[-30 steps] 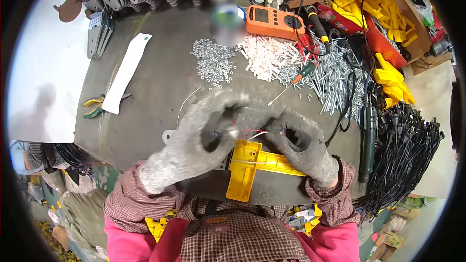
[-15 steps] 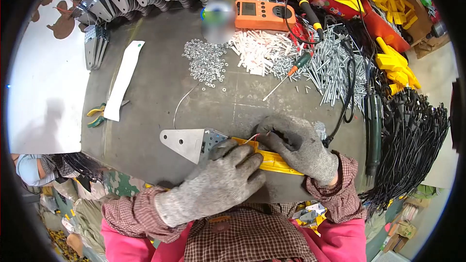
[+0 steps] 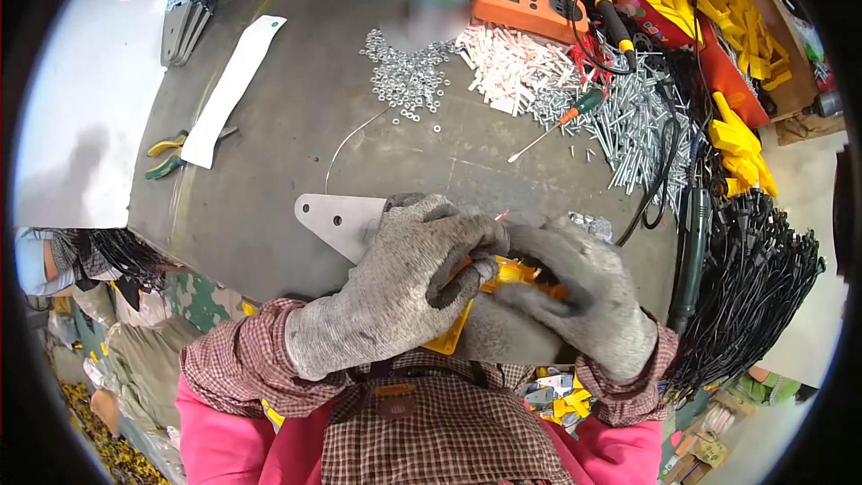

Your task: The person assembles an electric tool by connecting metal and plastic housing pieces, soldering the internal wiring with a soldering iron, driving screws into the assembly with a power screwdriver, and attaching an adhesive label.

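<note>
My left hand (image 3: 404, 265), in a grey glove, has its fingers curled over a yellow plastic housing (image 3: 442, 341). Part of the housing shows below that hand, and more yellow appears between the two hands. My right hand (image 3: 588, 292), also gloved and slightly blurred, curls round the yellow plastic on the right. A grey metal plate (image 3: 337, 220) with two holes sticks out left of my left hand; its right end is hidden. A red wire tip (image 3: 502, 216) shows above the fingers. A thin pale wire (image 3: 339, 151) rises from behind the plate.
Beyond my hands lie nuts (image 3: 409, 76), pale sleeves (image 3: 507, 63), screws (image 3: 642, 126) and a screwdriver (image 3: 557, 123). An orange meter (image 3: 521, 2) sits behind them. Pliers (image 3: 171, 154) and a white strip (image 3: 229, 94) are left; a power driver (image 3: 691, 260) and black cables (image 3: 754, 296) are right.
My hands have drawn close together over the yellow housing, and my left fingers now cover the wire and the plate's right end. The bench appears shifted as the camera view moved.
</note>
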Motion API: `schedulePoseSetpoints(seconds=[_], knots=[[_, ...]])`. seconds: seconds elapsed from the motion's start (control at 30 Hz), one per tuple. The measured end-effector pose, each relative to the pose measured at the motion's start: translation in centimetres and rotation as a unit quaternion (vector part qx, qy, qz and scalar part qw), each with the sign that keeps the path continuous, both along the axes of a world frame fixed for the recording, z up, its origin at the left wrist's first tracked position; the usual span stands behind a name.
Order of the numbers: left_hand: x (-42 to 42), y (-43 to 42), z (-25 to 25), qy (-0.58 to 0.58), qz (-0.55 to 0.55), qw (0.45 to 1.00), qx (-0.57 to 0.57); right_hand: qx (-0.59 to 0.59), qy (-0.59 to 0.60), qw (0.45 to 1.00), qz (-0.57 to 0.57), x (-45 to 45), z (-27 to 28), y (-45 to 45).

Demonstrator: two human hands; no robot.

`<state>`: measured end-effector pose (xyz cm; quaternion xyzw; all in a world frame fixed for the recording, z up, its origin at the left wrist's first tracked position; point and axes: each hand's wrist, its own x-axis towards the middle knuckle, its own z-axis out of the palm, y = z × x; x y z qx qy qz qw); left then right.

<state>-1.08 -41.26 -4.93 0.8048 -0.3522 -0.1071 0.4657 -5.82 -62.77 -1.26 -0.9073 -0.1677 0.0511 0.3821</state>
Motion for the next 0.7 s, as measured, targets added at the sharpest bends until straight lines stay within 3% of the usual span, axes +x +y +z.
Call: schedulePoseSetpoints(seconds=[0.03, 0.1, 0.17, 0.2, 0.23, 0.3, 0.43, 0.53, 0.6, 0.7], knots=[[-0.2, 0.2, 0.0, -0.001, 0.002, 1.0, -0.001, -0.05, -0.027, 0.998, 0.03, 0.4, -0.7, 0.1], [-0.8, 0.6, -0.3, 0.083, 0.047, 0.994, -0.051, -0.036, -0.007, 0.999, 0.039, 0.8, -1.3, -0.5], [-0.8, 0.7, -1.1, 0.143, 0.031, 0.983, -0.112, 0.126, 0.038, 0.991, -0.006, 1.1, -1.5, -1.4], [-0.9, 0.7, -1.4, 0.202, 0.014, 0.964, -0.171, 0.114, 0.0, 0.992, -0.062, 1.3, -1.0, -1.4], [-1.0, 0.8, -1.5, 0.202, 0.018, 0.963, -0.176, 0.124, 0.051, 0.987, -0.093, 1.0, -0.8, -1.4], [-1.2, 0.9, -1.8, 0.139, 0.022, 0.978, -0.153, 0.193, 0.098, 0.976, -0.035, 0.9, -0.9, -0.4], [-0.7, 0.9, -1.2, 0.197, 0.029, 0.975, -0.099, 0.138, 0.068, 0.987, 0.035, 1.2, -3.2, -0.6], [-0.2, 1.3, -0.4, 0.128, 0.029, 0.987, -0.095, 0.134, 0.074, 0.988, 0.029, 1.2, -3.2, -0.5], [0.1, 1.3, 0.0, -0.045, 0.02, 0.999, -0.009, 0.132, 0.077, 0.988, 0.022, 1.2, -3.3, -0.4], [-0.2, 1.8, -0.4, -0.082, 0.026, 0.996, 0.016, 0.161, 0.055, 0.985, 0.017, 1.3, -3.6, -0.3]])
